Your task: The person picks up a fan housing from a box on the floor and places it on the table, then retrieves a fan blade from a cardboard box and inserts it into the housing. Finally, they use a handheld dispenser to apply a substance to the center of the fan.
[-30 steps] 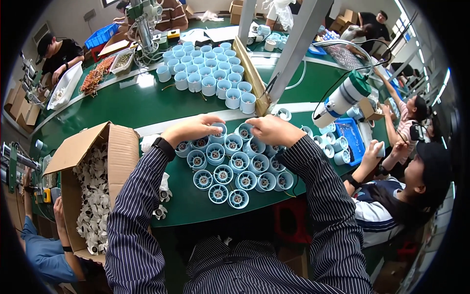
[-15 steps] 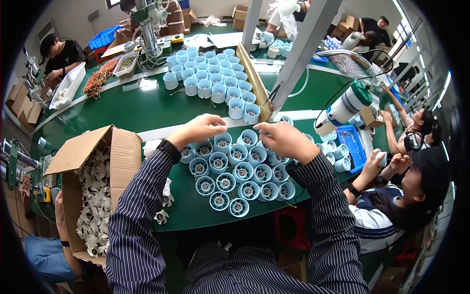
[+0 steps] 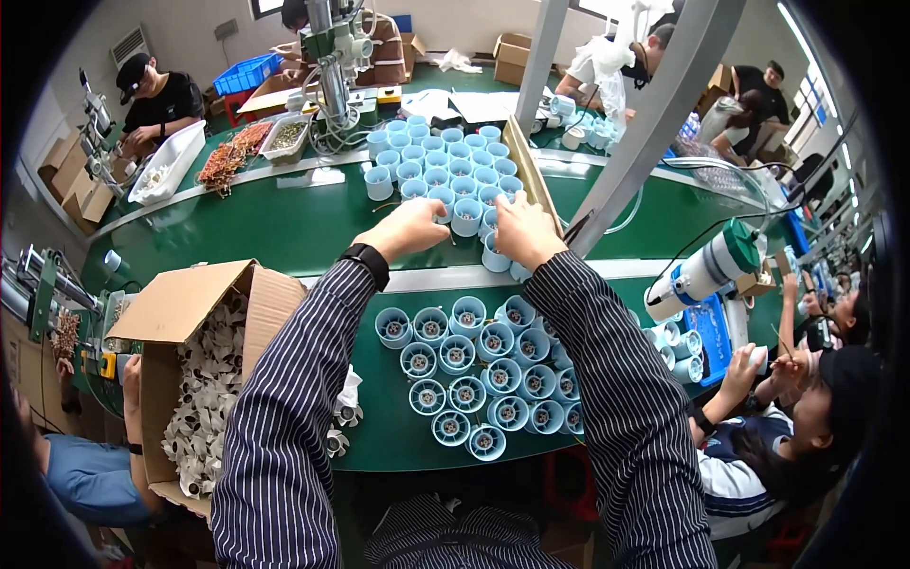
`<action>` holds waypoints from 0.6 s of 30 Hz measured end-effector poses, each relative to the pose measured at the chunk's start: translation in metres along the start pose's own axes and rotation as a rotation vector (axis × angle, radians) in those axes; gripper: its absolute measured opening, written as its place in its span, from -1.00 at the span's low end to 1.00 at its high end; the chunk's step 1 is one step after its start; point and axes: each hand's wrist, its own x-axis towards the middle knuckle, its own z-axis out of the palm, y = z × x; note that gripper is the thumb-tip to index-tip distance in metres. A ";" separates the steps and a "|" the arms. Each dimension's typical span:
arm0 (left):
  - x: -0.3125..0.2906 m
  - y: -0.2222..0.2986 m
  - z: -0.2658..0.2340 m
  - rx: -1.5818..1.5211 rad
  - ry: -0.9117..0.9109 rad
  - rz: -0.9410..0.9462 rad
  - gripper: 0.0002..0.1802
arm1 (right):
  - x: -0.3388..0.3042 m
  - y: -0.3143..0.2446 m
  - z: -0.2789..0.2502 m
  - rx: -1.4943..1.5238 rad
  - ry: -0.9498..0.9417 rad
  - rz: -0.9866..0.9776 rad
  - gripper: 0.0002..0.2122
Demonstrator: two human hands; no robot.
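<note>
Table [image 3: 284, 223]: near edge curves below the near cups [image 3: 494, 339]; green surface stretches left of the far cups [image 3: 435, 180].
Post [image 3: 654, 114]: grey, slanting, right of the far cups.
Box [image 3: 270, 308]: cardboard, full of white parts [image 3: 204, 389].
Hands: left hand [image 3: 408, 230] and right hand [image 3: 529, 232] apart, at the far cups; cannot tell whether they grip.
Far cups: pale blue, upright.

Upright fisheye view from the head, facing down and forward, hands [image 3: 408, 230] [image 3: 528, 232] near, green bench [image 3: 284, 211] below

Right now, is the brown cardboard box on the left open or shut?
Open: the brown cardboard box has a flap spread outward, and heaped small white curved parts show inside.
</note>
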 end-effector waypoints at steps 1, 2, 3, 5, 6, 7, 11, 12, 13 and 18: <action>0.008 -0.005 0.006 0.057 0.073 0.006 -0.42 | 0.007 -0.001 0.004 0.000 0.002 -0.009 -0.60; 0.014 -0.001 0.010 0.110 0.141 0.020 -0.41 | 0.011 0.002 0.008 0.021 -0.030 -0.001 -0.60; 0.020 0.003 0.014 0.106 0.141 0.025 -0.41 | 0.014 0.007 0.011 0.040 -0.062 0.010 -0.61; 0.028 0.009 0.021 0.167 0.228 -0.033 -0.40 | 0.019 0.014 0.015 0.060 -0.097 0.020 -0.61; 0.029 0.009 0.022 0.199 0.271 -0.064 -0.40 | 0.021 0.015 0.015 0.063 -0.105 -0.021 -0.63; 0.031 0.008 0.024 0.196 0.269 -0.064 -0.40 | 0.022 0.017 0.015 0.065 -0.113 -0.060 -0.66; 0.041 0.013 0.031 0.127 0.315 0.052 -0.43 | 0.020 0.024 0.020 0.094 -0.115 -0.144 -0.78; 0.043 0.015 0.032 0.222 0.325 0.049 -0.45 | 0.018 0.025 0.022 0.109 -0.111 -0.170 -0.82; 0.046 0.017 0.032 0.319 0.335 0.046 -0.47 | 0.016 0.026 0.023 0.105 -0.114 -0.161 -0.82; 0.064 0.026 0.045 0.290 0.325 0.097 -0.59 | -0.004 0.018 0.005 0.082 -0.158 -0.167 -0.85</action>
